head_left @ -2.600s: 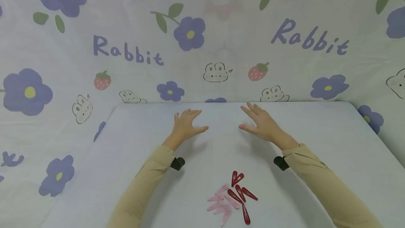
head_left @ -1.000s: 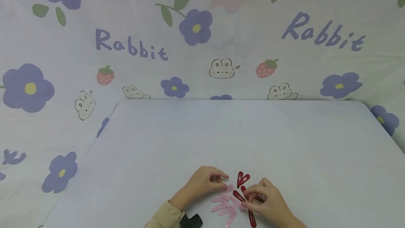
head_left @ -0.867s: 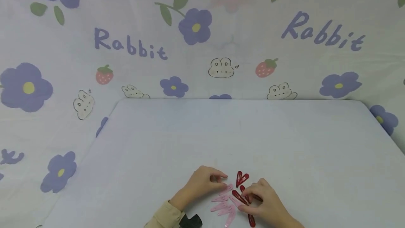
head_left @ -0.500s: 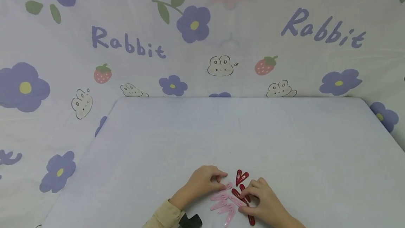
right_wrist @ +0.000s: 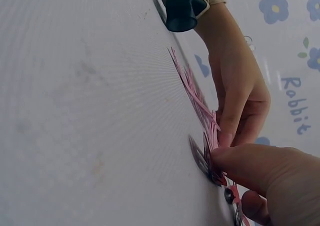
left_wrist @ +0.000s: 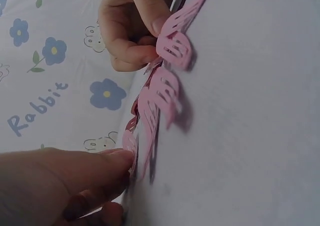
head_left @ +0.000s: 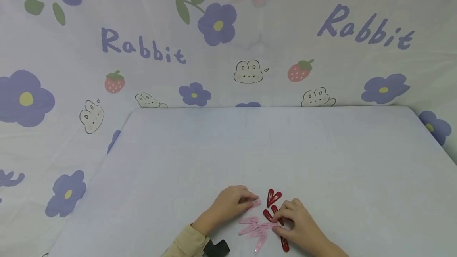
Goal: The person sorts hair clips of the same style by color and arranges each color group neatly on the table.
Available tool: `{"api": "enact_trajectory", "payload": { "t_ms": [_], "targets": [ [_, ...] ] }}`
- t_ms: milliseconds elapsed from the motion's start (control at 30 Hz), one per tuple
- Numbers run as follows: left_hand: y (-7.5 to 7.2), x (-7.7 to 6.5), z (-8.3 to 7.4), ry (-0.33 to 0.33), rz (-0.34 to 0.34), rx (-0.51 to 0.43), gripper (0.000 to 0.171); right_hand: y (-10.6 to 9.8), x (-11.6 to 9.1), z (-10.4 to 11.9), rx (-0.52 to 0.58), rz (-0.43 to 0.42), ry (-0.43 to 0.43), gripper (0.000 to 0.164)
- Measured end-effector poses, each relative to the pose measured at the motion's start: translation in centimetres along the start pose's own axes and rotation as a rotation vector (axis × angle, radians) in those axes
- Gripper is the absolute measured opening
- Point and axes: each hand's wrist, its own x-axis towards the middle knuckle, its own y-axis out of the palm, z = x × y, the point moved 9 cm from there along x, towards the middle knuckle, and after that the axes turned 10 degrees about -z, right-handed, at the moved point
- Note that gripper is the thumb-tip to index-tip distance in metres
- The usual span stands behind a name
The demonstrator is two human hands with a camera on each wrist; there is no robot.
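Observation:
My left hand pinches a pink snap hair clip between thumb and forefinger, at the left of the group. In the left wrist view this clip shows at the thumb tip. My right hand pinches the end of another pink hair clip, which lies nearly level and points left. Several more pink hair clips fan out between and below the hands. Red hair clips lie beyond and beside the right fingers, which partly cover some of them.
The clips lie on a white-covered table near its front. Behind it hangs a white cloth printed with flowers, rabbits and strawberries. A black wrist camera sits at my left sleeve.
Both hands came from the far part of the table down to the clips. Lately, the left one shifted its pink clip slightly away, and the right one turned its pink clip nearly level.

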Motion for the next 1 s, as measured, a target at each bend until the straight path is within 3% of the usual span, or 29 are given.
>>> {"api": "enact_trajectory", "payload": {
  "t_ms": [267, 533, 733, 1000],
  "targets": [
    [0.31, 0.07, -0.84, -0.019, 0.049, 0.080, 0.015, -0.15, -0.07, 0.06, 0.054, -0.010, 0.006, 0.028],
    [-0.10, 0.03, -0.67, -0.063, -0.019, 0.017, 0.004, -0.05, 0.00, 0.08, 0.076, -0.019, -0.009, 0.030],
    [-0.61, 0.00, -0.60, -0.110, -0.049, 0.113, 0.010, -0.28, 0.13, 0.30, 0.075, -0.024, -0.030, 0.027],
    [-0.02, -0.19, -0.35, -0.041, -0.030, 0.259, 0.017, 0.25, -0.19, -0.20, 0.082, -0.008, -0.011, 0.025]
  ]
}}
